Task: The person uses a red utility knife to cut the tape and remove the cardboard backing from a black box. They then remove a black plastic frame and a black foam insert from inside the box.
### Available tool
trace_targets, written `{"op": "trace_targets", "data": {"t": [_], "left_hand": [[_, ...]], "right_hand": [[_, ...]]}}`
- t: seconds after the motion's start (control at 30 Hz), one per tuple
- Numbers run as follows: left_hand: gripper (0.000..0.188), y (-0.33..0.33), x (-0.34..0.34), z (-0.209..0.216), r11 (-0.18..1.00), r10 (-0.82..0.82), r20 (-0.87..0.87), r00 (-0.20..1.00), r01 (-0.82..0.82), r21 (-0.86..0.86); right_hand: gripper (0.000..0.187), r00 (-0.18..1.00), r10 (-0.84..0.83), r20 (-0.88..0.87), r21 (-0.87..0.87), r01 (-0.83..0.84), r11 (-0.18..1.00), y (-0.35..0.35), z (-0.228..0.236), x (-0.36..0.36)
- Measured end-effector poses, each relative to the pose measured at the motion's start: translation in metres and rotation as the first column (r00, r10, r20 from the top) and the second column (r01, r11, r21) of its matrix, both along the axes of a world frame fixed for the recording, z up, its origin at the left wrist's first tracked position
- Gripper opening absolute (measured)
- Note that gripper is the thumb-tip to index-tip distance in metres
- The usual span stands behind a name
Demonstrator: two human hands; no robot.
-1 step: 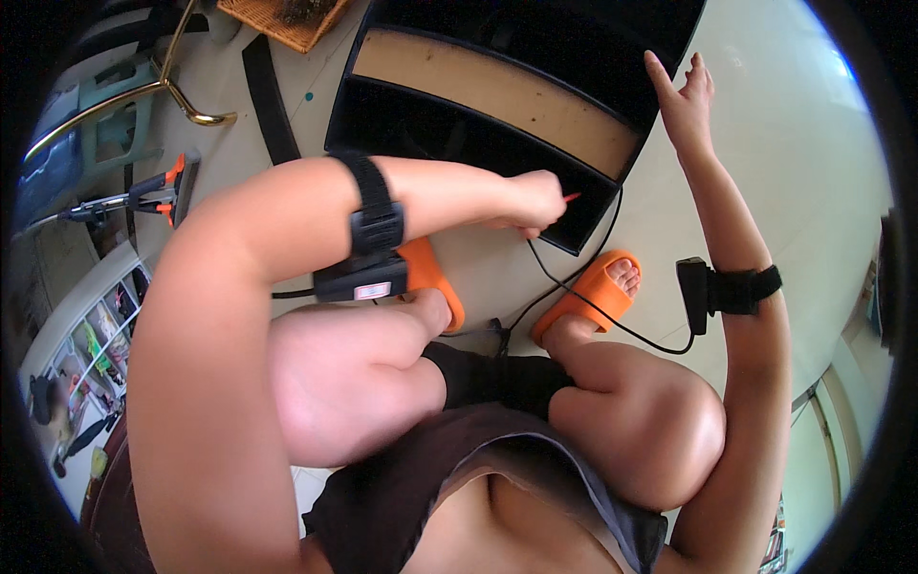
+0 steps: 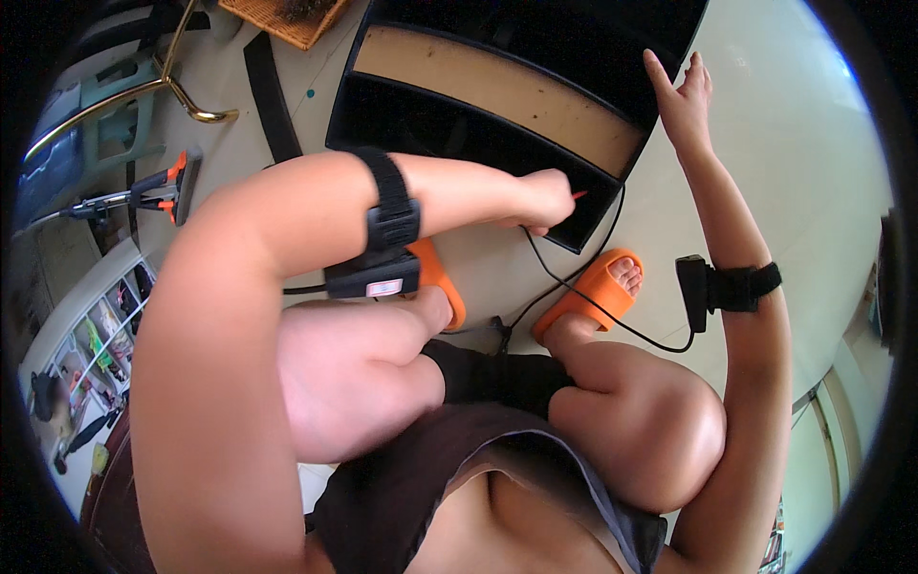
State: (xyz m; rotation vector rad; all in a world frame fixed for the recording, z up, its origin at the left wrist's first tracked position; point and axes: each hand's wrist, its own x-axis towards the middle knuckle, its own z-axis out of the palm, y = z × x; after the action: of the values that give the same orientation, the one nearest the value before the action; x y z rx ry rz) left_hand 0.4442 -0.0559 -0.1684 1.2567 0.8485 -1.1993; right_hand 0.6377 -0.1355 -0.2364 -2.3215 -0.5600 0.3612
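Note:
A large black piece of furniture (image 2: 535, 182) with a bare wood strip (image 2: 497, 91) across it lies on the floor ahead of me. My left hand (image 2: 547, 199) is closed at its near side, around a thin thing whose red tip (image 2: 580, 195) sticks out to the right. The rest of that thing is hidden in the fist, so its kind cannot be made out. Beside the far right edge of the furniture, my right hand (image 2: 685, 105) is open, its thumb and fingers apart. Whether its palm touches the edge is not clear.
Black cables (image 2: 612, 320) run from the straps on my forearms between my feet in orange slippers (image 2: 595, 297). To the left lie a black strip (image 2: 271, 100) and a gold metal leg (image 2: 196, 115); a wicker basket (image 2: 292, 24) stands farther off.
My left hand and forearm have shifted slightly to the right, and the red tip with them. My right hand has hardly moved.

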Motion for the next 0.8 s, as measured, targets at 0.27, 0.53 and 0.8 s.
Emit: {"op": "trace_targets", "data": {"t": [0.27,0.53,0.8], "left_hand": [[0.027,-0.007,-0.006,-0.026,0.945,-0.188,0.213,0.959,0.117,0.306],[0.027,-0.010,-0.016,-0.034,0.987,-0.086,0.212,0.973,0.054,0.152],[0.027,0.025,-0.008,0.007,0.976,0.063,0.119,0.991,-0.037,-0.213]], "right_hand": [[0.050,0.987,0.090,-0.131,0.212,-0.061,0.975,0.000,-0.017,-0.005],[0.047,0.991,0.103,-0.086,0.229,-0.081,0.970,-0.006,-0.023,-0.007],[0.048,0.994,0.103,-0.045,0.155,-0.095,0.983,-0.009,-0.035,0.003]]}}
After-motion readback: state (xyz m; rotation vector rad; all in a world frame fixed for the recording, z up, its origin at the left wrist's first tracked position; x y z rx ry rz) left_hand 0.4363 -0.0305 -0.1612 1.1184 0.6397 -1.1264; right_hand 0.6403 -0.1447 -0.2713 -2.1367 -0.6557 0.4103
